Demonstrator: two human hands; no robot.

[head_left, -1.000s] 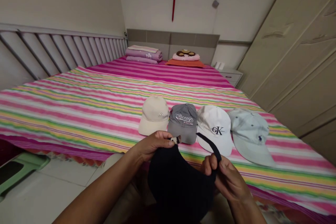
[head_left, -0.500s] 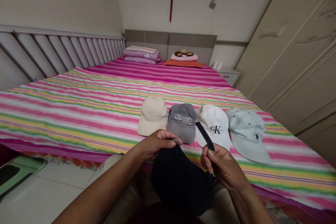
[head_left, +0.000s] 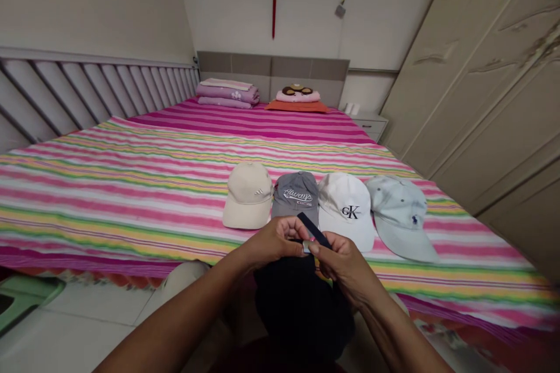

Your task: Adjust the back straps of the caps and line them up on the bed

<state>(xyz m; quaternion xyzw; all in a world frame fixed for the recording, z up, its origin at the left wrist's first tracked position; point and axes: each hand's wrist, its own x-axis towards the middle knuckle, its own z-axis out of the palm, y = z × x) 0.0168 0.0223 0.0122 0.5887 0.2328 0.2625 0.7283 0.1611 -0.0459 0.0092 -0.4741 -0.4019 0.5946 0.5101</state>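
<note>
A black baseball cap (head_left: pixel 301 309) hangs in front of me at the bed's near edge, its back strap side up. With my left hand (head_left: pixel 280 239) I pinch the small metal buckle (head_left: pixel 307 246) at the cap's rim. My right hand (head_left: pixel 339 253) grips the dark strap (head_left: pixel 314 229) close to the buckle, its loose end pointing up and left. Both hands nearly meet. Whether the strap passes through the buckle I cannot tell. Just beyond lie a beige cap (head_left: pixel 248 193), a grey cap (head_left: pixel 296 192), a white cap (head_left: pixel 345 210) and a pale blue cap (head_left: pixel 401 215) in a row.
The caps rest on a striped bedspread (head_left: pixel 131 186). Folded purple bedding (head_left: pixel 227 93) and a pink folded item (head_left: pixel 297 95) sit by the headboard (head_left: pixel 306 73). A green stool (head_left: pixel 30 300) stands at lower left, a wardrobe (head_left: pixel 481 87) at right.
My right hand has come left with the strap, up to the buckle in my left hand. Before, strap and buckle were well apart. The view has shifted slightly right.
</note>
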